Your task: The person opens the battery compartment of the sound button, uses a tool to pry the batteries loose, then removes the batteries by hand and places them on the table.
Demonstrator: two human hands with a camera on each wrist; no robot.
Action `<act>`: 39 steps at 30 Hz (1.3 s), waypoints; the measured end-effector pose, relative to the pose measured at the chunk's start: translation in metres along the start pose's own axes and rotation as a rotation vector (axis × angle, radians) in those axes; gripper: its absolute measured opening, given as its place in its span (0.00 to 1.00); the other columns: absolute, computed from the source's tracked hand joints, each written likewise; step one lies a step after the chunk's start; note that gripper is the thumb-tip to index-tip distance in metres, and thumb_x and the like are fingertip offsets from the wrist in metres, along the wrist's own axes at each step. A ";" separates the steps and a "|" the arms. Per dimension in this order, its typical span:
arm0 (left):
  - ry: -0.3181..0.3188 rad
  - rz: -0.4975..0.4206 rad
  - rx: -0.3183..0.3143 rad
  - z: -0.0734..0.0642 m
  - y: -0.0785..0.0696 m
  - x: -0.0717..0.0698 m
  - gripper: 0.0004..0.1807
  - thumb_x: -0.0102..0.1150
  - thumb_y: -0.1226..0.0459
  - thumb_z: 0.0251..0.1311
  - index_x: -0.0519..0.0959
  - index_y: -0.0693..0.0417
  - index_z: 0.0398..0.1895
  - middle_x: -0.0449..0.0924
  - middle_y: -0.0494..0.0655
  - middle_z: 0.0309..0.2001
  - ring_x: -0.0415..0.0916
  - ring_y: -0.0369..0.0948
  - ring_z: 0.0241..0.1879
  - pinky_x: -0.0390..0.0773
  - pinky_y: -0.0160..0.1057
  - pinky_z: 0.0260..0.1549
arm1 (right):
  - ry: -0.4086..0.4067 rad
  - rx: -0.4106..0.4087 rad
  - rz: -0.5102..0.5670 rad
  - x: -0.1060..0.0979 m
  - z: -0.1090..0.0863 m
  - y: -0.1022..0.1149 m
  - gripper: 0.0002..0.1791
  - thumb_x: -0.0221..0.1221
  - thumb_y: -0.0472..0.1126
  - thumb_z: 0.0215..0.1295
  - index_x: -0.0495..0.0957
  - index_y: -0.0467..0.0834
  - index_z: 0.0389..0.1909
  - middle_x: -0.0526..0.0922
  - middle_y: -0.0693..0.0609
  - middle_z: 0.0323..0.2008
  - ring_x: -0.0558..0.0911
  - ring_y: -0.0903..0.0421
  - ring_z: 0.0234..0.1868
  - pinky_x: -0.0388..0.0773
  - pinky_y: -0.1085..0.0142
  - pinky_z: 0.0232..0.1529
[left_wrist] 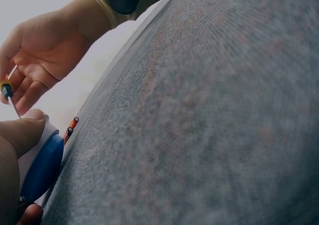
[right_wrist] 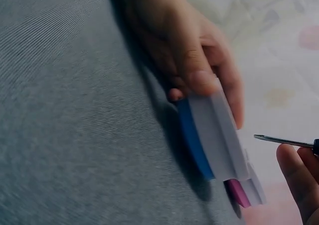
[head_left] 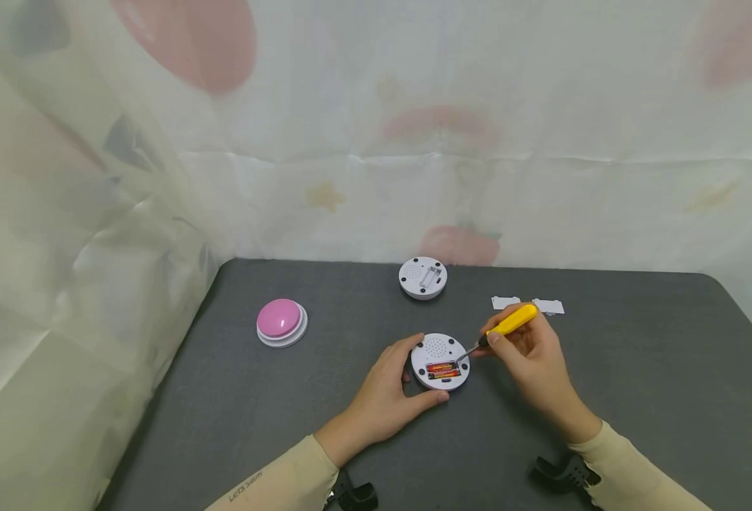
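Observation:
My left hand (head_left: 385,390) grips a round white push-button device (head_left: 438,348) by its rim, thumb on the near edge and fingers at the far side. It is turned underside up, and its blue dome (left_wrist: 45,165) faces the table. Two red-and-black batteries (head_left: 443,370) show at its battery compartment. A yellow-handled screwdriver (head_left: 512,319) is pinched by my right hand (head_left: 535,362). In the head view its tip lies over the compartment's right end; in the right wrist view the shaft (right_wrist: 281,139) stands apart from the device's face.
Behind lies a second upturned white device (head_left: 423,277) with an uncovered battery compartment. A pink-domed button (head_left: 280,319) stands at left. Two white battery covers (head_left: 506,302) lie beyond my right hand on the dark grey table (head_left: 657,397). A pale patterned curtain (head_left: 350,121) hangs behind.

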State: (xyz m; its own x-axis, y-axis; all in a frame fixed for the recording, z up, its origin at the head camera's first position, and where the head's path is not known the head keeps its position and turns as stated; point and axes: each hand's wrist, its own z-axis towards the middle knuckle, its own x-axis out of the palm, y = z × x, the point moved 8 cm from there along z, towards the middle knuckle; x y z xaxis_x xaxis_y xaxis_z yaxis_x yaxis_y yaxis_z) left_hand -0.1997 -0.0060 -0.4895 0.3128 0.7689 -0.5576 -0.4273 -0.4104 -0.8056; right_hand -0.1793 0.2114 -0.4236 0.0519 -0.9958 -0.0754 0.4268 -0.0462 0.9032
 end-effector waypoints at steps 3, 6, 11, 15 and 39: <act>-0.005 0.001 0.002 0.000 -0.001 -0.001 0.52 0.84 0.46 0.59 0.67 0.53 0.81 0.76 0.39 0.65 0.72 0.35 0.44 0.77 0.35 0.45 | 0.010 -0.034 -0.044 0.005 -0.002 0.000 0.15 0.55 0.16 0.73 0.67 0.27 0.56 0.79 0.33 0.47 0.86 0.50 0.44 0.90 0.56 0.43; -0.007 0.002 0.004 0.000 -0.001 -0.001 0.52 0.84 0.46 0.58 0.67 0.54 0.81 0.76 0.39 0.65 0.72 0.35 0.44 0.77 0.35 0.45 | 0.018 -0.072 -0.053 0.008 -0.003 0.001 0.16 0.56 0.14 0.70 0.69 0.26 0.54 0.79 0.35 0.46 0.86 0.50 0.43 0.90 0.57 0.42; -0.009 0.004 0.009 0.000 -0.003 -0.002 0.53 0.84 0.47 0.58 0.67 0.54 0.82 0.76 0.40 0.66 0.72 0.35 0.44 0.78 0.35 0.45 | 0.012 -0.146 -0.114 0.012 -0.005 0.007 0.20 0.58 0.11 0.64 0.71 0.26 0.54 0.80 0.37 0.45 0.85 0.52 0.42 0.89 0.60 0.41; -0.011 0.008 0.015 0.000 -0.003 -0.001 0.52 0.85 0.48 0.58 0.68 0.54 0.81 0.76 0.40 0.65 0.72 0.35 0.43 0.77 0.35 0.44 | -0.001 -0.174 -0.184 0.013 -0.007 0.008 0.21 0.60 0.11 0.63 0.73 0.28 0.53 0.81 0.39 0.44 0.86 0.54 0.42 0.89 0.65 0.41; -0.048 0.013 0.020 -0.002 -0.001 -0.007 0.50 0.87 0.50 0.55 0.71 0.58 0.76 0.78 0.43 0.58 0.72 0.37 0.41 0.76 0.34 0.42 | -0.240 0.314 0.247 0.004 -0.011 -0.040 0.10 0.47 0.25 0.83 0.60 0.24 0.57 0.75 0.35 0.45 0.85 0.51 0.40 0.89 0.46 0.44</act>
State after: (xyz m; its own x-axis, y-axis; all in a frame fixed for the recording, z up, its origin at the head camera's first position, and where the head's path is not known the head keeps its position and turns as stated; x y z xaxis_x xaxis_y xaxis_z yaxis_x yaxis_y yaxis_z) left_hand -0.2003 -0.0124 -0.4852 0.2666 0.7866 -0.5570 -0.4481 -0.4105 -0.7942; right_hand -0.1861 0.2098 -0.4651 -0.1087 -0.9684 0.2244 0.1324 0.2096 0.9688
